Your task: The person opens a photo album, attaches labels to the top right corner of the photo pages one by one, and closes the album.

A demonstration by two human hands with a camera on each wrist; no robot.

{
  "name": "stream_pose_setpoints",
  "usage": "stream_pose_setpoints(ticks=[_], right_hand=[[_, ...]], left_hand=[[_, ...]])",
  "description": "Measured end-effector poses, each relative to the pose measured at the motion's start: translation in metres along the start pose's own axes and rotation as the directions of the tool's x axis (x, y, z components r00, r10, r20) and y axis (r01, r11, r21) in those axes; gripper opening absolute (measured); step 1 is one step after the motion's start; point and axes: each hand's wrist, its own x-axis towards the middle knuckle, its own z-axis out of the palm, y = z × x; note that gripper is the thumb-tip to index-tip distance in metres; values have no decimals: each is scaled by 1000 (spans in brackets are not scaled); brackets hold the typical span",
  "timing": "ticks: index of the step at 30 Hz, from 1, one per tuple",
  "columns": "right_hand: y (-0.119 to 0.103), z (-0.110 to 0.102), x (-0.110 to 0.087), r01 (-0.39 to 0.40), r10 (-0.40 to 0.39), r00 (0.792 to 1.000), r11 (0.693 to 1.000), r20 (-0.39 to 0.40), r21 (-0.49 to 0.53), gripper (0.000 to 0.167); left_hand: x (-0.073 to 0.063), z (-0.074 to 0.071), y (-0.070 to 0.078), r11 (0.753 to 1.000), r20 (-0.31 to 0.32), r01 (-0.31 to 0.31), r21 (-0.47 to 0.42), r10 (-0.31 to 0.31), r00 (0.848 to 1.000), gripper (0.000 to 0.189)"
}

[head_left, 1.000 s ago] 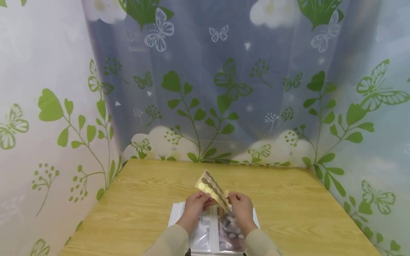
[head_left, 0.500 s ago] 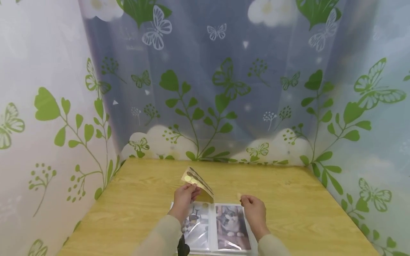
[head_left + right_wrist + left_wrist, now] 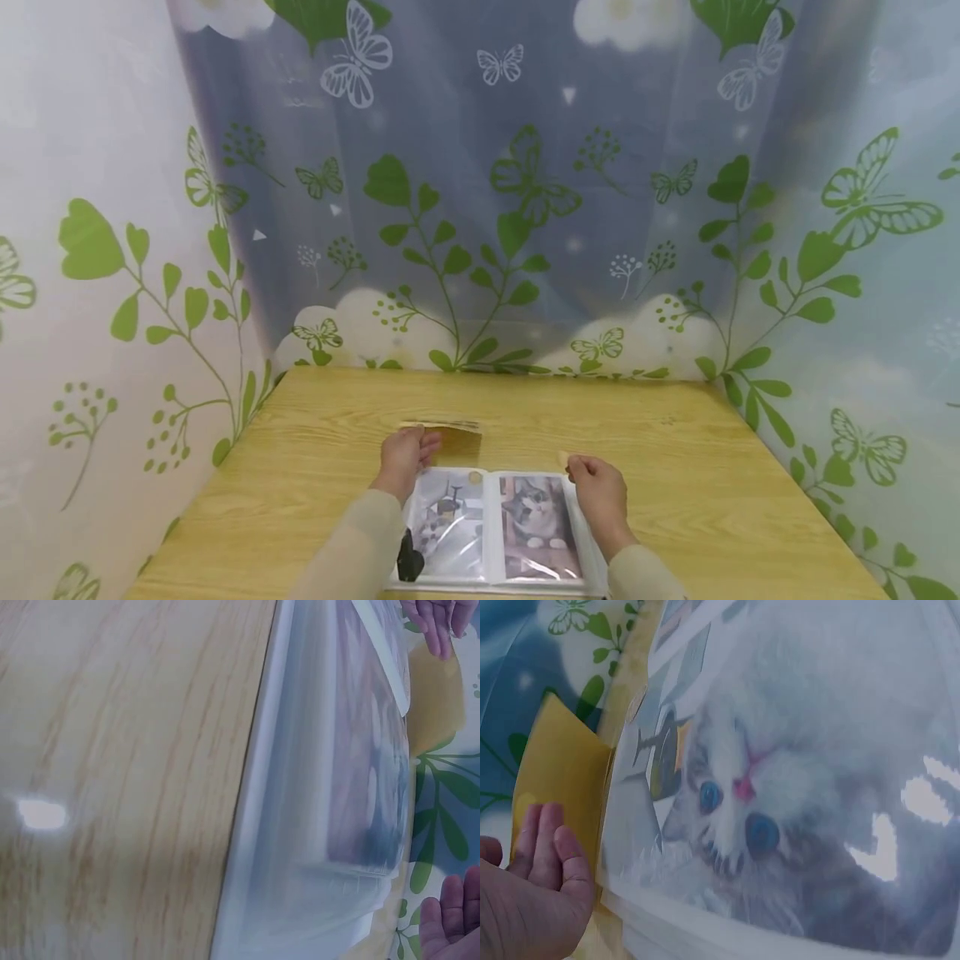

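Note:
My left hand (image 3: 403,460) holds a brown sheet of round stickers (image 3: 456,446) above the table, left of the album's top edge. The sheet is tilted, so mostly its plain back shows; it looks yellow in the left wrist view (image 3: 562,772). At the album's upper right corner, my right hand (image 3: 600,493) pinches a small pale round sticker (image 3: 563,457) by its edge. Between the hands lies an open photo album (image 3: 492,533) with clear sleeves. Its right page bears a cat photo (image 3: 536,525); another cat picture (image 3: 742,787) fills the left page.
A small tan round spot (image 3: 475,477) shows at the top of the album's left page. The wood-grain table (image 3: 720,517) extends on both sides. Printed curtains (image 3: 450,208) with leaves and butterflies enclose the back and sides.
The hands have moved apart, the right one drawing a round sticker off the sheet. My left hand has moved left, tilting the sheet's printed face out of sight. Both album pages are now uncovered.

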Motion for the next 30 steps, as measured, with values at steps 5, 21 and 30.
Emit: stream_pose_setpoints(ticks=[5,21,30], right_hand=[[-1,-2,0,17,-17,1000,1000,-5,-9,23],[6,-7,5,31,-31,999,999,-9,-41,24],[8,-8,9,48,-47,999,995,9,-84,25]], left_hand=[[-3,-4,2,994,39,64,87,-68,997,49],[-10,-4,4,980,21,38,195,-43,999,43],[-22,10,0,917,100,-111,383,78,992,38]])
